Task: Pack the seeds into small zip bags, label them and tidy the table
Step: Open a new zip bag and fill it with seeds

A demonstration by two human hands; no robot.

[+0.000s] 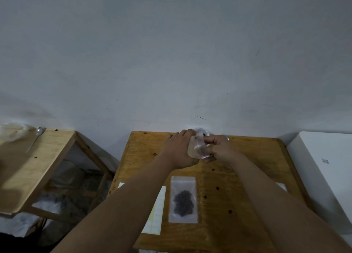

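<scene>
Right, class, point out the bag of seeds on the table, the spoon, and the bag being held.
bag of seeds (183,200), head view, its seed-filled middle.
spoon (40,131), head view, its bowl.
held bag (198,148), head view, the clear plastic at its middle.

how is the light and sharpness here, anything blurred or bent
Head view: dim, flat light with no glare; the wide lens bows the table edges; the clear zip bag pinched between left hand and right hand is smeared; the filled seed bag lies slightly soft.
</scene>
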